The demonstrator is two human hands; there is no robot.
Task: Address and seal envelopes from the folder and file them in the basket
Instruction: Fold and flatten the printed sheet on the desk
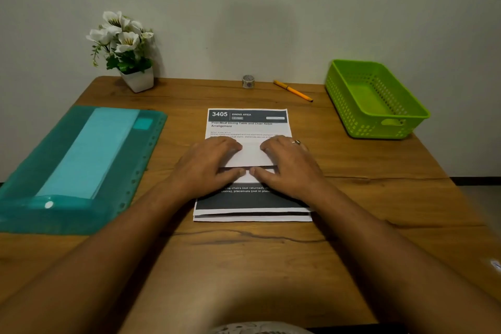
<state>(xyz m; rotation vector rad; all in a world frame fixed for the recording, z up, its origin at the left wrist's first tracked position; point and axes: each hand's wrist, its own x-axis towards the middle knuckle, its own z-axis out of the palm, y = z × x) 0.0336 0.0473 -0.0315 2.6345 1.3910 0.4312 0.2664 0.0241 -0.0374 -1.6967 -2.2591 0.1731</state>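
A stack of printed sheets (248, 120) lies in the middle of the wooden desk (244, 257). On it rests a small white paper piece (250, 156), either an envelope or a folded sheet; I cannot tell which. My left hand (208, 168) and my right hand (287, 168) lie flat on it, fingertips and thumbs nearly meeting, gripping nothing. A teal translucent folder (32, 160) at the left holds pale envelopes (89, 152). The green perforated basket (341, 106) stands at the far right with nothing inside. An orange pen (292, 91) lies behind the sheets.
A small roll of tape (248, 81) stands by the wall behind the sheets. A white pot of artificial flowers (138, 80) sits at the back left corner. The desk's back edge meets the wall, and the basket slightly overhangs the right edge.
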